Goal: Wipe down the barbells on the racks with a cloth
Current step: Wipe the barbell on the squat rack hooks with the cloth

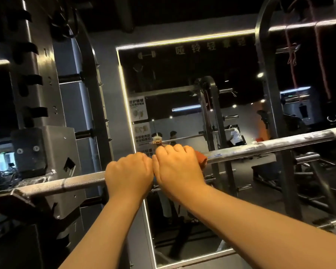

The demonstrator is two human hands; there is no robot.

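Both fists wrap the long, knurled steel barbell (81, 182) side by side. The left hand (128, 174) grips bare metal. The right hand (177, 166) clamps a rust-orange cloth (201, 159) around the bar.

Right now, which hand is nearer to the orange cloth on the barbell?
Right. The right hand is wrapped round the orange cloth on the barbell. The left hand grips the bare knurled bar just beside it, against the right hand, with no cloth showing under it.
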